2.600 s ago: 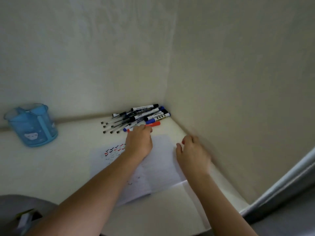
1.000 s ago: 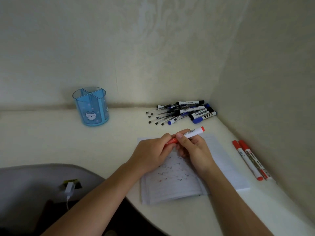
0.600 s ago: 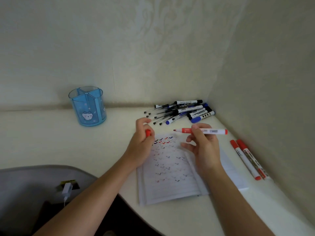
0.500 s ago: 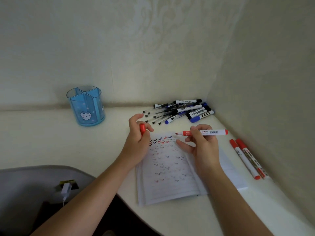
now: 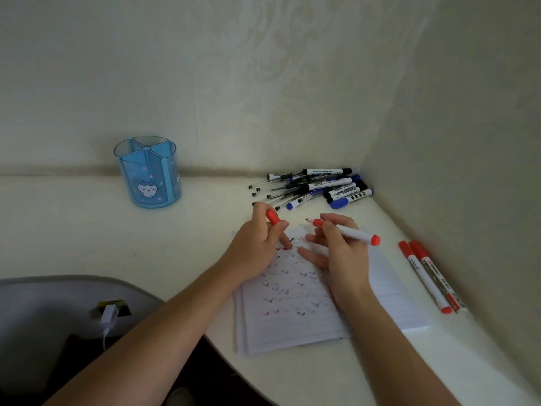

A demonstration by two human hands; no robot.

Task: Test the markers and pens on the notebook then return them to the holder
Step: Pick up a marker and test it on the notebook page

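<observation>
My left hand (image 5: pixel 255 249) pinches the red cap (image 5: pixel 273 217); my right hand (image 5: pixel 339 253) grips the uncapped red marker (image 5: pixel 351 233), tip seemingly above the notebook (image 5: pixel 292 317).

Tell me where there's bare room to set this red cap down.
Widest bare desk: left of the notebook, in front of the blue holder. Smaller gap: between holder and pen pile. Crowded: the pile's corner and the right wall strip with two red markers.

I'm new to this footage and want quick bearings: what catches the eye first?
The right hand holds an uncapped red marker over the open notebook, while the left hand pinches its red cap. Behind them a heap of pens and markers fills the corner; a blue holder stands left, by the wall.
</observation>
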